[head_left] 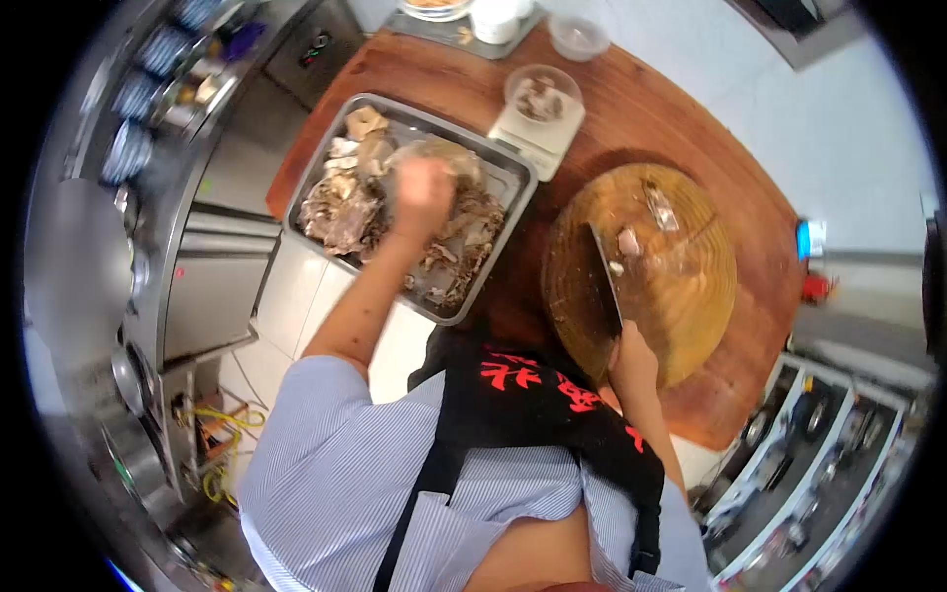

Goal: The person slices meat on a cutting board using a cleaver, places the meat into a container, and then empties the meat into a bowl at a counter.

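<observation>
My left hand [424, 192], smeared by motion, is over a metal tray [296, 212] heaped with brown and pale pieces of cooked meat [340, 212]. Its fingers are too blurred to show whether they hold anything. My right hand [632, 353] is closed round the handle of a cleaver [605, 276], whose dark blade rests along the left part of a round wooden chopping block [691, 306]. A small pinkish piece of meat [628, 241] lies on the block right of the blade, with a longer glossy piece [661, 207] further back.
Behind the block, a white kitchen scale [538, 138] carries a clear plastic bowl [541, 95] with dark bits inside. Another clear bowl [578, 37] stands at the wooden table's [681, 118] back edge. Steel cabinets [222, 296] line the left; a shelf rack [789, 474] stands lower right.
</observation>
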Demonstrator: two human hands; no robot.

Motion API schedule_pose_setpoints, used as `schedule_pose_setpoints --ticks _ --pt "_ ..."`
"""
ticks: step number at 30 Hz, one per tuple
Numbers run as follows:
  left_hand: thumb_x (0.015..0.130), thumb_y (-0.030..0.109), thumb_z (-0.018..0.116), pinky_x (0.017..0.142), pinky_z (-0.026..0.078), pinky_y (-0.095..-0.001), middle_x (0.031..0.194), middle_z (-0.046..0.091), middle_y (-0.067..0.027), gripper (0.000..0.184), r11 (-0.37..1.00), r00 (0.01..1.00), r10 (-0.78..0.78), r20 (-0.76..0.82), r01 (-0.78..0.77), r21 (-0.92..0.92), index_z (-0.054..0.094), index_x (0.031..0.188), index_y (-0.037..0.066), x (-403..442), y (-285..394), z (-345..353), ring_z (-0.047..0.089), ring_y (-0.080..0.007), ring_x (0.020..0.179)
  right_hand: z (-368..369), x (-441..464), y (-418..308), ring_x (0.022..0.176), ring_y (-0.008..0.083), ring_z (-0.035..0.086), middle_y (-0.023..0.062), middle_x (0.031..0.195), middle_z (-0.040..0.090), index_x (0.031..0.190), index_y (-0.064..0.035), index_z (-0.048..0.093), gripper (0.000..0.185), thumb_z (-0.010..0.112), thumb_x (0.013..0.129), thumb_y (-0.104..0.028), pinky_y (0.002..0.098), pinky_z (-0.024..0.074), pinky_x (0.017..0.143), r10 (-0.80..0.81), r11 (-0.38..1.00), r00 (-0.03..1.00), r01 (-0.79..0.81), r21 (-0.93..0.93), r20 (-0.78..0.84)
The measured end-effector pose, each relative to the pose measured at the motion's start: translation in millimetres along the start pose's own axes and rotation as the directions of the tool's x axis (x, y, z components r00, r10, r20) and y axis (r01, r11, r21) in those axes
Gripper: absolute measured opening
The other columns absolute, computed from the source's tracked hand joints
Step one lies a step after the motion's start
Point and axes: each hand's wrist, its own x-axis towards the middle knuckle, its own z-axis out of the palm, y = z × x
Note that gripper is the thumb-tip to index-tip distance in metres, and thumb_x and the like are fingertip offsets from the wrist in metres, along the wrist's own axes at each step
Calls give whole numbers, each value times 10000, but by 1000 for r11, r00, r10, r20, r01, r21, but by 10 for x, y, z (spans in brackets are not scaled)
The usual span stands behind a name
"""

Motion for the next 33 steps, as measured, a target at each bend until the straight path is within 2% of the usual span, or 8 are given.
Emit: schedule_pose_setpoints --ticks 4,7,10,13,22,27,30,33 --pt "824 101 580 835 435 -454 945 606 -193 166 894 857 -442 264 397 209 616 964 19 252 -757 -298 555 -369 920 -61 -81 -29 761 361 622 166 863 606 1107 -75 520 315 535 794 -45 434 513 642 -147 988 983 152 37 -106" --pt "878 200 587 840 464 -436 1076 597 -206 305 887 955 -248 166 155 435 621 1129 31 330 -787 -235 563 -360 989 -100 -284 -12 831 392 605 194 921 611 1098 -61 524 243 525 855 -48 464 487 697 -15 989 994 31 146 -109" --pt "849 144 623 817 466 -387 1029 605 -127 225 985 973 -146 181 160 -66 628 1050 44 349 -65 68 571 -283 863 -40 -517 224 750 362 628 181 884 624 1121 -79 514 278 561 848 -103 453 506 640 132 986 951 -95 139 -279" --pt "751 165 745 773 493 -371 980 602 -134 297 775 780 -173 602 485 -405 631 1000 52 203 1012 396 600 -277 885 -72 -652 487 682 446 597 255 743 607 948 -42 470 141 552 886 -139 515 472 590 392 918 909 -376 127 -139" --pt "793 85 566 746 490 -437 905 518 -182 111 916 399 349 848 47 -399 537 894 50 -39 2375 903 567 -371 896 109 -602 760 646 452 596 234 735 619 1127 -82 487 253 541 891 -155 533 475 562 328 944 913 -306 124 -244" --pt "792 78 603 764 473 -434 926 564 -168 160 820 833 53 550 279 -500 595 952 69 482 1661 830 563 -365 894 5 -474 757 663 439 601 234 731 614 1090 -70 492 226 547 883 -142 523 471 564 372 927 910 -354 119 -186" --pt "827 99 607 743 462 -408 824 593 -174 90 814 796 -263 546 486 -318 617 864 18 1103 1145 779 574 -338 832 17 -480 802 659 449 593 243 725 607 1031 -46 485 186 550 881 -135 528 457 561 379 924 903 -356 143 -204" --pt "876 150 592 735 464 -386 915 623 -190 186 892 939 -93 330 226 -392 654 995 22 1352 431 1089 585 -321 819 -69 -439 717 674 470 581 272 729 593 970 -24 463 153 545 882 -119 536 440 573 391 919 905 -374 127 -166"
